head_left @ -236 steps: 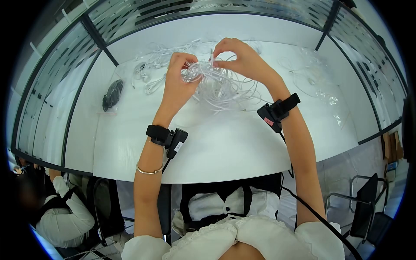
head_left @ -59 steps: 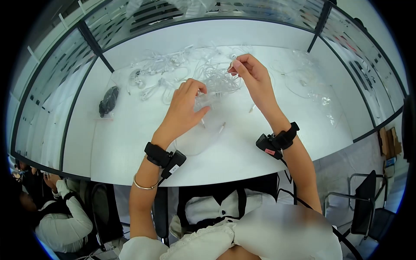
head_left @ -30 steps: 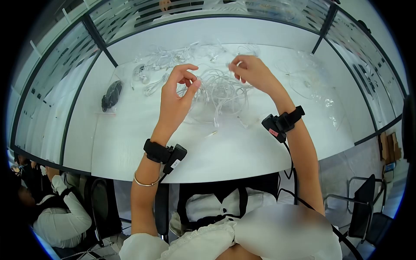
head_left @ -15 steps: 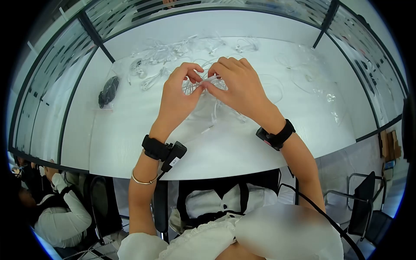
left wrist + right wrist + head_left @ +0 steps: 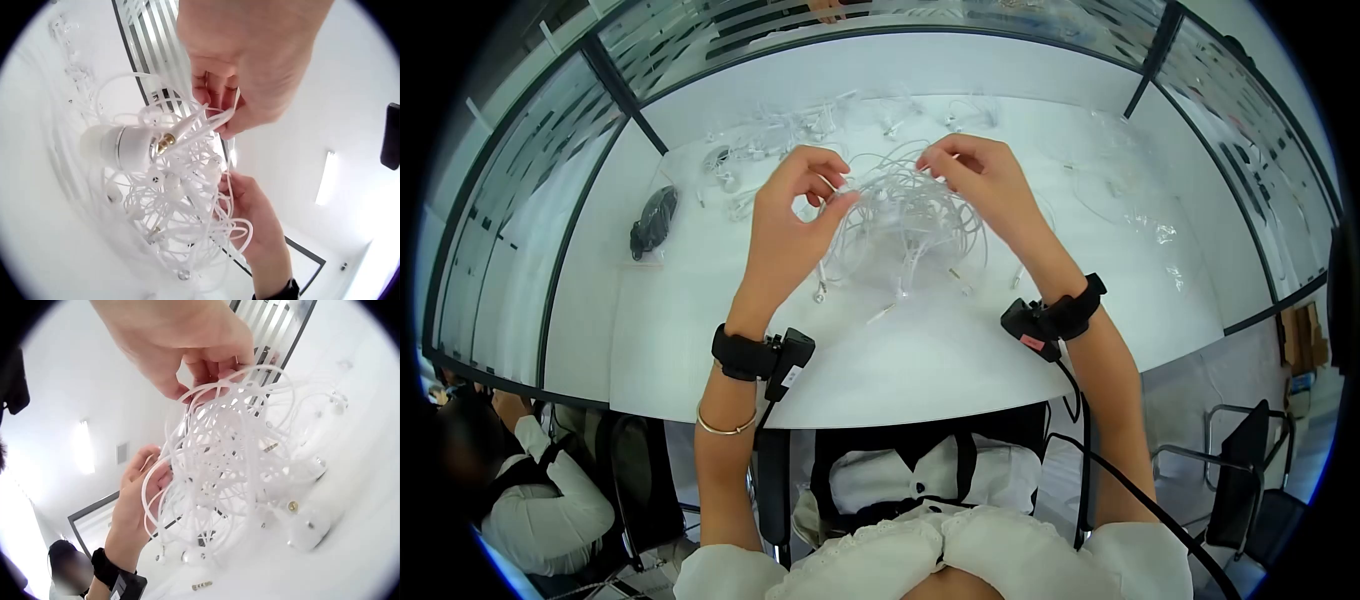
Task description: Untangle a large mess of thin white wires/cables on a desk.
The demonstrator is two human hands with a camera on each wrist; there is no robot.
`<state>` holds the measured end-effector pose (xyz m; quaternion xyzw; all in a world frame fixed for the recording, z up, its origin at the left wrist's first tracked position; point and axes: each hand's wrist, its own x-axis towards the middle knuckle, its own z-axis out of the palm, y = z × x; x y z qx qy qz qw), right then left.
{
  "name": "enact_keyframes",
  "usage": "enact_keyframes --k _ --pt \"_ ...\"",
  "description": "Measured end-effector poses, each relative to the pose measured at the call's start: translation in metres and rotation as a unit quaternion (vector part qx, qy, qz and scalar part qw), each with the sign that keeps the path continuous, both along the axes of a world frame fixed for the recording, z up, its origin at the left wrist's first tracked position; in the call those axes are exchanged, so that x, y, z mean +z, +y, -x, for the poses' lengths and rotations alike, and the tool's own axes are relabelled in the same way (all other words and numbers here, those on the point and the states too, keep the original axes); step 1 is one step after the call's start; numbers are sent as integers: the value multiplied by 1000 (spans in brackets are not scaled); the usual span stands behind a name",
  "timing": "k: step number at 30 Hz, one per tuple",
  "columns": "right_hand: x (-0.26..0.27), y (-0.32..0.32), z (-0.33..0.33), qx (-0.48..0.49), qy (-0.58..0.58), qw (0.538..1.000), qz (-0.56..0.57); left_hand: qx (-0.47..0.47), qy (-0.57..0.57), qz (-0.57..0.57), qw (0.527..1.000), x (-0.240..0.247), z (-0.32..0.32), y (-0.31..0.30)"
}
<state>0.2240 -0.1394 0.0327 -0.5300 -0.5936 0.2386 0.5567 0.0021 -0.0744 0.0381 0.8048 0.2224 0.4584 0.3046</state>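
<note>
A tangled bundle of white cables (image 5: 910,215) with earbuds and metal-tipped plugs is held up between the two hands over the white table. The left hand (image 5: 792,225) pinches white cable at the bundle's left side; in the left wrist view a gold-ringed plug (image 5: 166,143) dangles near that hand (image 5: 250,69). At the bundle's upper right, the right hand (image 5: 990,185) pinches cable between thumb and fingers. From the right wrist view, loops of the tangle (image 5: 225,450) hang below this hand (image 5: 187,350), with several plugs and earbuds at the lower ends.
A bagged dark item (image 5: 654,222) lies at the table's left. More white cables (image 5: 785,130) spread along the back left, and clear plastic bags (image 5: 1135,190) lie at the right. Glass-topped partitions (image 5: 900,55) enclose the table. Another person (image 5: 550,500) sits at the lower left.
The hands, close together half a second ago, have moved apart, the left leftward and the right rightward. The tangle now shows spread between them, with earbuds and plugs hanging below.
</note>
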Motion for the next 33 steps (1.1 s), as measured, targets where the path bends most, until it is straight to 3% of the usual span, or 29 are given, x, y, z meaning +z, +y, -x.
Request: enact_keyframes --k 4,7,11,14,17,18,22,25,27,33 --pt "-6 0 -24 -25 39 998 36 10 -42 -15 999 7 0 4" --pt "-1 -1 -25 -46 21 999 3 61 -77 -12 995 11 -2 4" --pt "15 -9 -21 -61 -4 998 26 35 -225 29 973 14 -10 6" --pt "23 -20 -14 12 -138 986 93 40 -196 43 979 25 -8 5" --pt "38 -35 3 -42 -302 940 153 20 -100 51 993 34 -6 1" --pt "45 -38 7 -41 -307 939 147 -10 -109 39 993 35 -8 3" --pt "52 -35 19 -74 -201 974 -75 -9 -90 13 996 50 -11 -2" --pt "50 -17 27 11 -136 976 -172 -43 -107 14 993 62 -18 -5" --pt "60 -21 33 114 -14 991 -74 -53 -147 10 988 63 -24 -11" --pt "48 -3 30 148 -64 986 31 -70 -186 18 980 70 -24 -11"
